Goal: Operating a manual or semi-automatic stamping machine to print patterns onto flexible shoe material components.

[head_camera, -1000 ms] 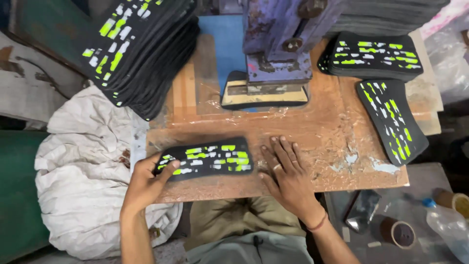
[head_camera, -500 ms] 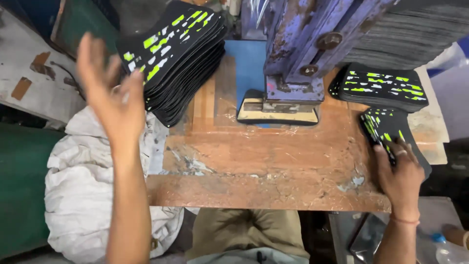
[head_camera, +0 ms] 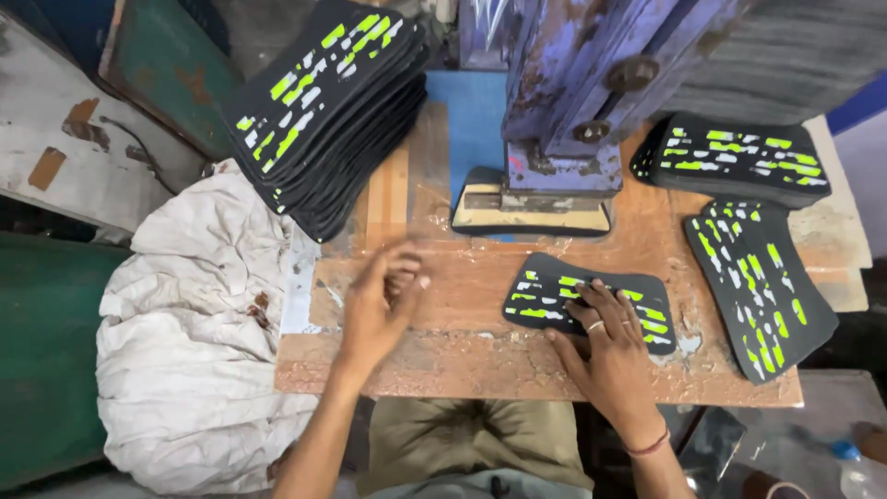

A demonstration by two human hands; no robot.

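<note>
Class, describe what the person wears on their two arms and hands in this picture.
Both forearms are bare, with no sleeves and no gloves. The right hand has a ring on one finger and a thin reddish band at the wrist. The left hand is blurred; nothing worn shows on it.

The black panel (head_camera: 591, 300) under my right hand (head_camera: 605, 346) is a flat, dark, rubbery-looking sheet with rounded corners and a slightly curved, waisted outline. Its upper face carries rows of short dashes, some bright yellow-green and some pale grey-white, running along its length. It lies flat on the worktop (head_camera: 480, 346), face up, long side set roughly left to right and tilted a little so its right end sits lower. It rests near the front edge, just in front of the cream-coloured block at the foot of the purple press. My fingers (head_camera: 591, 310) cover part of its middle and lower edge, so the pattern there is hidden.
</note>
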